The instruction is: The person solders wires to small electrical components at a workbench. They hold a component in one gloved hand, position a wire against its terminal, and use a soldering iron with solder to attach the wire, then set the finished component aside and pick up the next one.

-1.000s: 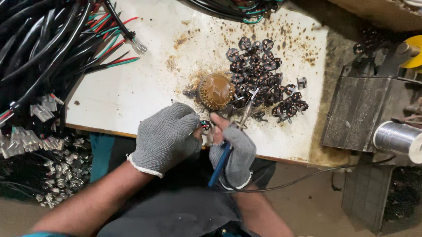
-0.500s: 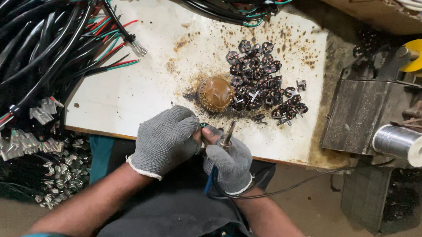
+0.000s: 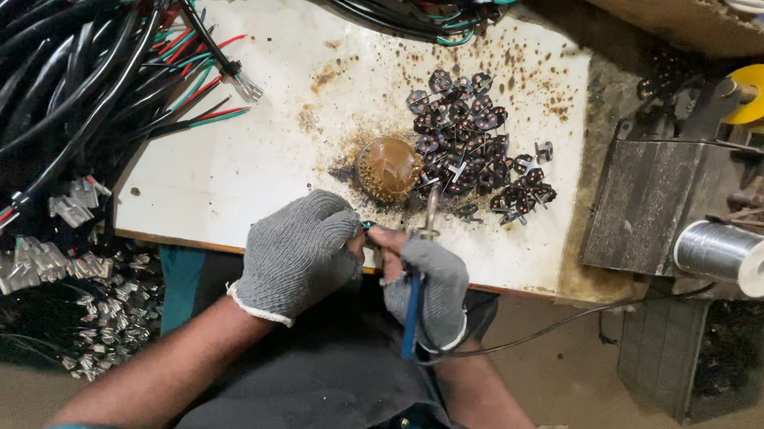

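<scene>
Both gloved hands met at the near edge of the white worktable (image 3: 223,177). The left hand (image 3: 299,252) was curled shut around a small part, too hidden to name. The right hand (image 3: 427,280) gripped one blue-handled soldering iron (image 3: 414,288), its tip pointing up over the board toward the single brown flux-stained sponge (image 3: 388,167). Just beside that lay one heap of dark connector pieces (image 3: 472,145), too many to count. Wire bundles (image 3: 61,67) crowded the left edge; bare board lay open between them and the sponge. One solder spool (image 3: 730,257) sat at the right
</scene>
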The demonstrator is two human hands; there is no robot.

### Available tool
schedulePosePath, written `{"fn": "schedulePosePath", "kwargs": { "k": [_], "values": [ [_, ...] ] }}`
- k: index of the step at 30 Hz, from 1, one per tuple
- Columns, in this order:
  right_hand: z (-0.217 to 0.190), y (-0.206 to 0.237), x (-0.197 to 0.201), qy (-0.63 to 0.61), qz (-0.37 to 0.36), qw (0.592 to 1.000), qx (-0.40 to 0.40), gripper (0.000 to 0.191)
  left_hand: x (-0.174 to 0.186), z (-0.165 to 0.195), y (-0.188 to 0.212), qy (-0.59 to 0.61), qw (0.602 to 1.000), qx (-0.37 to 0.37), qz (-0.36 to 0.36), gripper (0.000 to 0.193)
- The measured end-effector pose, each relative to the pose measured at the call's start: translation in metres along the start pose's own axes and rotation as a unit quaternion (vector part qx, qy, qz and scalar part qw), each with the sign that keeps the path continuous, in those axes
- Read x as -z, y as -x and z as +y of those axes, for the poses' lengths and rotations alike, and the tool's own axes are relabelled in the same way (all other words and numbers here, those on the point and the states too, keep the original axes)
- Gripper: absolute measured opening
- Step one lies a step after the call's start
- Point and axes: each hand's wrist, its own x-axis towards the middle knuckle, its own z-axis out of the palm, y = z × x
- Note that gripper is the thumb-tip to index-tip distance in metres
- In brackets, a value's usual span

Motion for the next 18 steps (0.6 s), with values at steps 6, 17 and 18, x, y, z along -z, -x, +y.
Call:
{"fn": "schedulePosePath", "kwargs": {
  "k": [6, 17, 18],
  "values": [
    [-0.002, -0.003, 0.003, 0.086, -0.097, 0.983, 0.134, 0.017, -0.001, -0.001, 0.002, 0.002, 1.0, 0.001, -0.003, 0.008],
    [0.006, -0.001, 0.006, 0.118, -0.121, 0.973, 0.158, 0.024, 0.003, -0.002, 0.001, -0.001, 0.998, 0.035, -0.043, 0.005],
    [0.007, -0.001, 0.006, 0.115, -0.131, 0.972, 0.156, 0.024, 0.003, -0.003, 0.002, -0.01, 0.998, 0.037, -0.048, 0.005]
  ]
}}
